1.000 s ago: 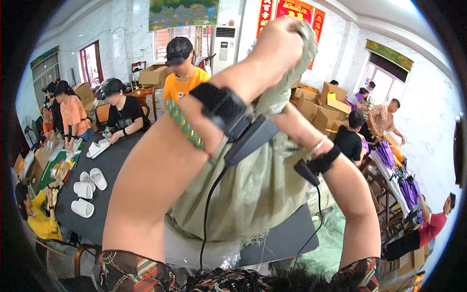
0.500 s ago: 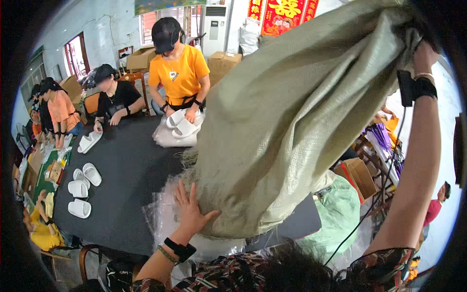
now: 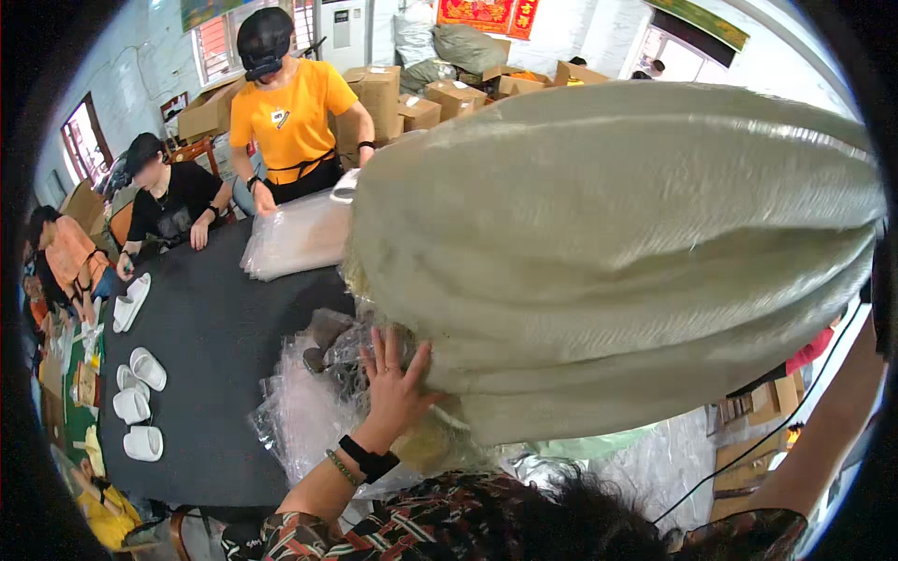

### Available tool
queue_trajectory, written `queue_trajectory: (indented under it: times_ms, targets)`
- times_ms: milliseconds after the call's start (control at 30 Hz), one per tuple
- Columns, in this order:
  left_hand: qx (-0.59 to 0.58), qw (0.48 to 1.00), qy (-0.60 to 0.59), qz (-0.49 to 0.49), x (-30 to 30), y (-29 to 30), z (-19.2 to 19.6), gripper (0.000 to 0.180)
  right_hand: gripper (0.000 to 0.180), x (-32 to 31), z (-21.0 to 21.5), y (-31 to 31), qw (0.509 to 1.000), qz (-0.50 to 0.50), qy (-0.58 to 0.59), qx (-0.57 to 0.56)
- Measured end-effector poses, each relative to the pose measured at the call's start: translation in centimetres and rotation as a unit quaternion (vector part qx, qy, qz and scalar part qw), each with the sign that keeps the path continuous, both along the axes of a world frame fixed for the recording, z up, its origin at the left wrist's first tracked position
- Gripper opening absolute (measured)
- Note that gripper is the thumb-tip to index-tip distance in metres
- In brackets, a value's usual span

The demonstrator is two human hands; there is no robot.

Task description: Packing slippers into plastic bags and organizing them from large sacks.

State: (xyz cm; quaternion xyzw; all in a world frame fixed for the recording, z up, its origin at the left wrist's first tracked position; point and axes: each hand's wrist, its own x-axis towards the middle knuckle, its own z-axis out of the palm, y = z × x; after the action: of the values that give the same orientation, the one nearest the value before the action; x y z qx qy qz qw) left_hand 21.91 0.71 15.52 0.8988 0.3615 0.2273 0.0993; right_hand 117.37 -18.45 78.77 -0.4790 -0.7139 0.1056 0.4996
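Note:
A large olive-green woven sack [image 3: 608,252] stretches from above the table out to the right rim of the head view. At that rim the sack bunches together, held up by my right arm [image 3: 823,421]; the hand itself is lost in the dark edge. With fingers spread, my left hand [image 3: 395,385] lies at the sack's frayed lower mouth. Beneath and beside it is a heap of clear plastic bags [image 3: 313,383], spread on the dark table [image 3: 215,309].
White slippers [image 3: 143,443] stand along the table's left side. Across the table, a person in an orange shirt [image 3: 299,107] handles a stack of clear bags [image 3: 299,234]. Another in black [image 3: 168,201] sits to the left. Cardboard boxes [image 3: 369,98] stand behind. A black cable [image 3: 758,449] hangs at right.
The sack has swung from a steep slant to nearly level, its held end lower at the right. More clear bags now lie by my left hand. My view has turned to the right.

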Motion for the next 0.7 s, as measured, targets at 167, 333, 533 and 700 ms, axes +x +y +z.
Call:
queue_trajectory:
  times_ms: [167, 333, 533, 700]
  targets:
    - [0.137, 0.985, -0.107, 0.007, 8.6, 6.3, 8.6, 0.075, 0.055, -14.8, -14.2, 5.6, 0.991, 0.068, -0.111, -0.026]
    - [0.111, 0.983, -0.128, -0.068, 4.8, 4.1, 10.3, 0.073, 0.059, -42.9, -33.6, 9.4, 0.972, 0.104, -0.205, -0.042]
    - [0.065, 0.968, -0.178, -0.162, 6.7, 6.5, 16.9, 0.071, 0.06, -57.7, -42.9, 15.2, 0.973, 0.106, -0.204, -0.037]
    - [0.022, 0.961, -0.193, -0.198, 7.5, 7.6, 22.0, 0.07, 0.06, -56.1, -38.0, 20.9, 0.976, 0.042, -0.209, 0.038]
